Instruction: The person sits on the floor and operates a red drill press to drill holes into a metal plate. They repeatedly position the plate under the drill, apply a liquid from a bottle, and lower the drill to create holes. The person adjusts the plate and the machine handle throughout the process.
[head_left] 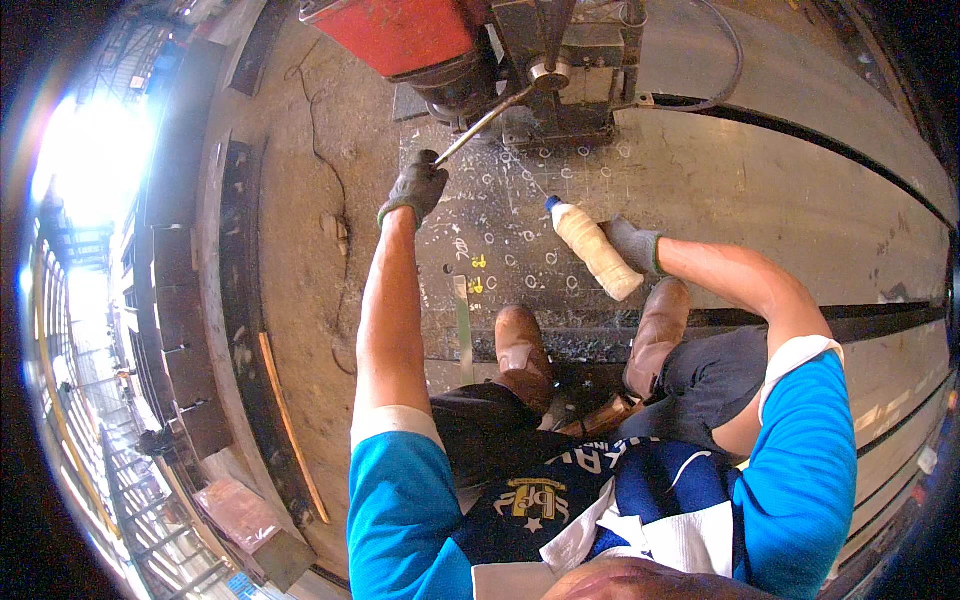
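Note:
My left hand (pixel 415 188), in a dark glove with a green cuff, is closed round the end of a metal lever (pixel 487 124). That lever runs up to the round hub of a drilling machine (pixel 400 38) with a red body and a dark frame. My right hand (pixel 634 245), also gloved, grips a bottle (pixel 595 248) wrapped in pale material. The bottle is tilted, its blue cap pointing up and left toward the machine. A thin streak, seemingly liquid, runs from the cap toward the drilling spot. The tool tip is hidden by the machine.
Beneath everything lies a steel plate (pixel 540 235) with chalk circles, yellow marks and scattered shavings. A flat metal strip (pixel 463 325) lies by my left boot (pixel 522 350). A dark cable (pixel 735 60) curves off the machine, and long plate edges with dark gaps run to the right.

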